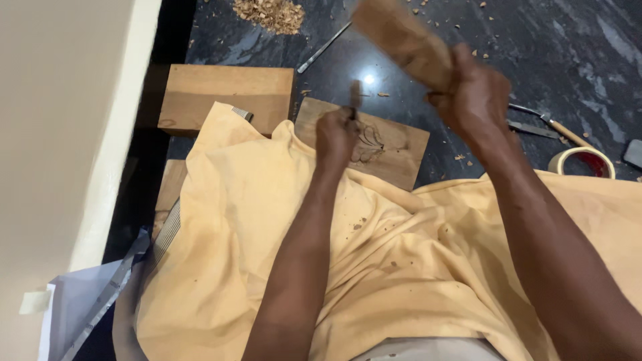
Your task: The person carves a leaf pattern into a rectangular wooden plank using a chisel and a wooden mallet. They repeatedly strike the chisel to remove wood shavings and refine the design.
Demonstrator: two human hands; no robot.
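Chisel [355, 93] stands upright on the carved board [384, 144], gripped by the left hand [336, 134]; at 2 o'clock, the right hand [471, 93] clenches a raised wooden mallet [401, 40], positioned for striking.

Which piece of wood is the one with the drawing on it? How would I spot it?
Start at the yellow cloth over the lap. The carved board lies just past its top edge, under the left hand. Unlike the plain block beside it, it has a flower outline cut in.

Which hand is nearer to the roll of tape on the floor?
Right. The right hand, raised and gripping a wooden mallet, is up and left of the tape roll. The left hand, holding a chisel, is farther left.
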